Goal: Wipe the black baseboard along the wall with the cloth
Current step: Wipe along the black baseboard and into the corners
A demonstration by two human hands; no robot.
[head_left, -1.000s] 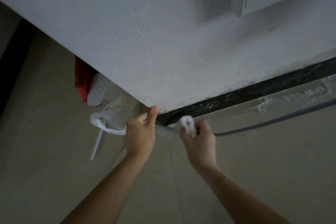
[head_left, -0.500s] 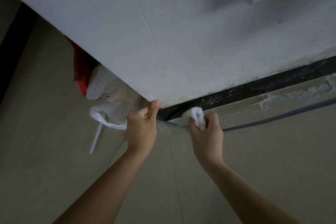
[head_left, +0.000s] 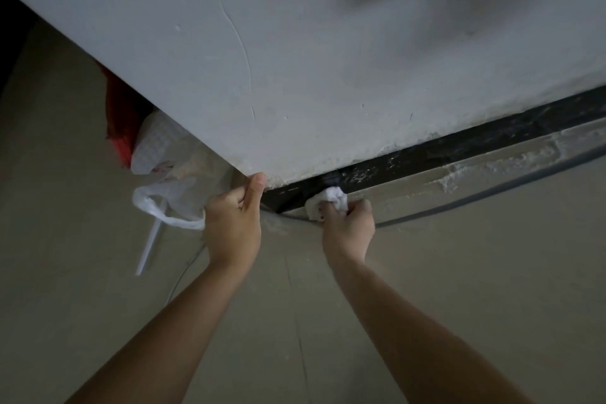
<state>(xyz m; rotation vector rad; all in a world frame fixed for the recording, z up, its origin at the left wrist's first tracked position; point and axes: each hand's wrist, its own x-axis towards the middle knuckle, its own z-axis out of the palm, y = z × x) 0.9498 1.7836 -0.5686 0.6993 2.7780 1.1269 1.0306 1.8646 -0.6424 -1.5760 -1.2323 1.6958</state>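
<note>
At frame centre the right hand (head_left: 347, 229) clenches the cloth (head_left: 331, 198), seemingly soft, light and best held bunched, against the baseboard (head_left: 459, 147) running toward the right edge, while the left hand (head_left: 232, 223) grips the wall corner (head_left: 278, 167).

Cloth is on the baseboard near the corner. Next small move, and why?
Probably slide the right hand with the cloth rightward along the baseboard. The cloth is bunched in that hand and pressed on the strip close to the wall corner, which the left hand grips. The black surface to the right shows whitish dust and specks.
</note>
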